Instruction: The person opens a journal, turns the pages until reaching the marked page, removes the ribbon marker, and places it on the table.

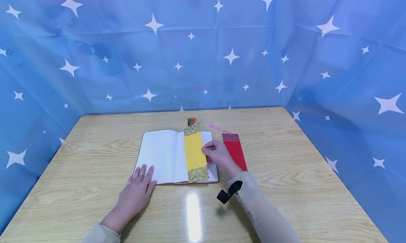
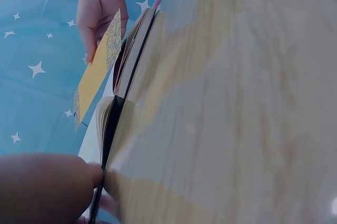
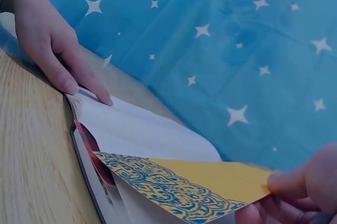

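Note:
A notebook (image 1: 158,147) lies spread on the table with blank white pages up. My left hand (image 1: 137,188) rests on the lower left corner of its left page, fingers straight. In the right wrist view the left fingers (image 3: 68,84) lie over the page edge. My right hand (image 1: 219,155) pinches the right edge of a yellow bookmark (image 1: 195,147) between thumb and fingers. Patterned bands mark the bookmark's two ends, and a green and orange tassel (image 1: 191,121) tops it. It is tilted over the right page, as the right wrist view shows. A red bookmark (image 1: 234,151) lies right of the notebook.
The red bookmark's pink tassel (image 1: 219,127) points up and left. Below the yellow bookmark, something dark red (image 3: 89,135) shows at the notebook's page edges. The wooden table (image 1: 301,186) ends at a blue curtain (image 1: 190,49) with white stars. A black strap (image 1: 229,192) circles my right wrist.

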Action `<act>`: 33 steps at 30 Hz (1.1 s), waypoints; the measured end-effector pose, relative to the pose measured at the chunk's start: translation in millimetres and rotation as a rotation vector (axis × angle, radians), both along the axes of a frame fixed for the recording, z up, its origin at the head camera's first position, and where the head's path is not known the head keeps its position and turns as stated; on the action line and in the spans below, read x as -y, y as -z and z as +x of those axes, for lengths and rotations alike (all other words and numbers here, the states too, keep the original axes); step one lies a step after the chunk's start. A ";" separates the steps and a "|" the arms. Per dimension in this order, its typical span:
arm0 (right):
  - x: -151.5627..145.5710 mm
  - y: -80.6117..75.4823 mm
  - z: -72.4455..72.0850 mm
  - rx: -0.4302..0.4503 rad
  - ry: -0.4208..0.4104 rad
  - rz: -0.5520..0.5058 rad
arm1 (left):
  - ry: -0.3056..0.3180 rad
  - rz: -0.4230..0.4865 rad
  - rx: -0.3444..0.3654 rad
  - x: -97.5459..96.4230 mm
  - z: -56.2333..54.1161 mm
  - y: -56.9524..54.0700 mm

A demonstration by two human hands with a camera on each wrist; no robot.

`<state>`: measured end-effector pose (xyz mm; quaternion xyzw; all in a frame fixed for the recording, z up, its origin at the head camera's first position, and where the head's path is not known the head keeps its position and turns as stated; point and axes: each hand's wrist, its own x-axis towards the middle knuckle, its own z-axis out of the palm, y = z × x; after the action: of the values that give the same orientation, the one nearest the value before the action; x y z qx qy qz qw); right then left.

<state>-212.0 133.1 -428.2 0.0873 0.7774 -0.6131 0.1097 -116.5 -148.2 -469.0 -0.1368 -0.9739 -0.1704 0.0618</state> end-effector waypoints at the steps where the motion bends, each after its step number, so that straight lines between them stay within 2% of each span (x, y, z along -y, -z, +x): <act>1: -2.1 -0.3 -0.1 -0.004 -0.002 0.006 | 0.000 -0.003 0.001 0.0 0.1 -0.2; 7: -15.2 -2.3 -1.8 -0.031 -0.026 0.040 | -0.002 -0.007 0.005 0.4 0.3 -0.5; 10: -22.0 -3.5 -3.7 -0.046 -0.016 -0.005 | -0.002 -0.013 0.005 0.4 0.0 -0.4; 14: -31.3 -4.3 -6.7 -0.072 0.022 -0.040 | -0.002 -0.025 0.007 0.5 -0.5 -0.1; 33: -71.5 -11.7 -27.1 -0.094 0.165 -0.005 | -0.013 -0.018 0.022 0.8 -2.0 1.9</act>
<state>-239.1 204.7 -416.5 0.1221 0.7704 -0.6254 0.0223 -118.5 -149.1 -470.9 -0.1290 -0.9769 -0.1628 0.0509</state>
